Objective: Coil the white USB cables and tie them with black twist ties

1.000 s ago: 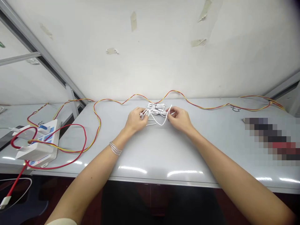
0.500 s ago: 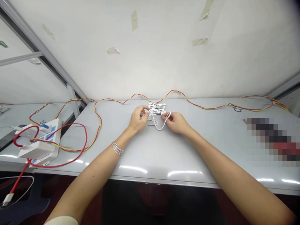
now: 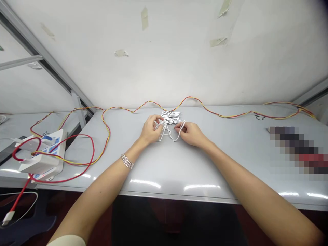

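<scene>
left fingers point(image 3: 158, 129) and right fingers point(image 3: 178, 126) pinch white cord point(image 3: 167, 121) — a second loop point(image 3: 160, 140) now droops by the left.

The left grip point(image 3: 151, 130) hides part of the nearer white cable point(image 3: 171, 121). A pixelated patch point(image 3: 294, 147) masks what lies on the bench point(image 3: 184, 167) at right, and the view's left edge cuts off a dark object point(image 3: 9, 152).

Worn on head; looking forward and down from near side of grey surface point(image 3: 174, 167) toward white wall point(image 3: 179, 75); fairly near, roughly centred on left hand point(image 3: 150, 130) and right hand point(image 3: 192, 134).
</scene>
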The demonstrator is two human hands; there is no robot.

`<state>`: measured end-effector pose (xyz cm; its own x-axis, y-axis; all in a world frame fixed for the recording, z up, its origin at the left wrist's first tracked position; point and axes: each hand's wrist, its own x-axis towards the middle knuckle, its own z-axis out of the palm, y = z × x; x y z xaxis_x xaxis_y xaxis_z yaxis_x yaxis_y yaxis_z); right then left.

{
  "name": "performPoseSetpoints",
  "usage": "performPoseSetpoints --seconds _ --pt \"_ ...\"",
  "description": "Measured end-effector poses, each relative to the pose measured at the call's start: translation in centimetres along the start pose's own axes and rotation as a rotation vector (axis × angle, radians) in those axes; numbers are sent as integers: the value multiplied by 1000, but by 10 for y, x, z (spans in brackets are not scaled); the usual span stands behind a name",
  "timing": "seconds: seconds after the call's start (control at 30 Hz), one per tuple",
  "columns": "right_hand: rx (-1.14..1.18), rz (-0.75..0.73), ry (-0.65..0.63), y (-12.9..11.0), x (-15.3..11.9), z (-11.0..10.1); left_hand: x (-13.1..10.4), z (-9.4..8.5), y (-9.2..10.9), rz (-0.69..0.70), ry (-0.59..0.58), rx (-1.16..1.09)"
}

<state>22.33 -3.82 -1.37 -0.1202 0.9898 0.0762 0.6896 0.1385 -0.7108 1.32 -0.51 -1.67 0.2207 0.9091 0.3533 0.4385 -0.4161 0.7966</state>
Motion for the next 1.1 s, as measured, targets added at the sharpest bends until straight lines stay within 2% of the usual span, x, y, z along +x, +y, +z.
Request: performPoseSetpoints --seconds 0.2,0.4,1.1 --pt "0 -2 2 0 -1 0 0 2 -1 -8 -2 -31" --pt "35 -13 70 -1 -1 1 -2 4 0 -26 31 -145" --pt "2 -16 27 -3 -2 2 -4 8 -4 30 -2 -78"
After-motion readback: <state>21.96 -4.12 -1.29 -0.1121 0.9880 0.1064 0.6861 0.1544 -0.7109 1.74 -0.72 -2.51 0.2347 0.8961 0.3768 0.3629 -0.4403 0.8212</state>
